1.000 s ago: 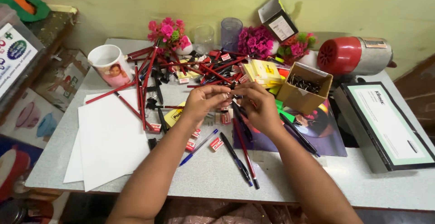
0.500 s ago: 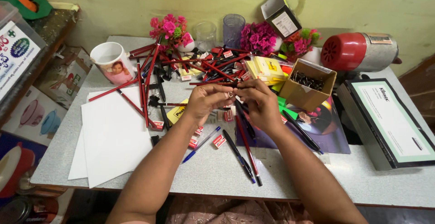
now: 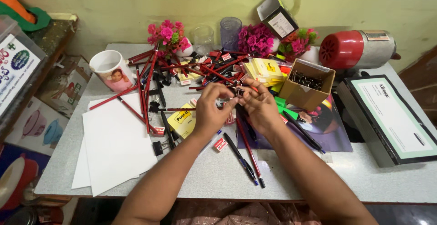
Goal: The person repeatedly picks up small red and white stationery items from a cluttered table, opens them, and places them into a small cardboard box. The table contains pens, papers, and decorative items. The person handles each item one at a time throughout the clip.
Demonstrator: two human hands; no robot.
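Grey bench (image 3: 291, 175) against a green wall, cluttered: white paper sheets (image 3: 116, 147), cardboard box of clips (image 3: 306, 85), mug (image 3: 111, 70), red pencils (image 3: 150, 81). Left hand (image 3: 211, 111) and right hand (image 3: 259, 106) meet mid-bench, both pinching one small binder clip (image 3: 238, 91) held above the clutter. Step looks like working the clip's arms; next move calls for steady fingertip pressure.

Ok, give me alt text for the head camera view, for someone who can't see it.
Left hand and right hand pinch a small binder clip together above a grey table strewn with red pencils, white paper and a cardboard box.
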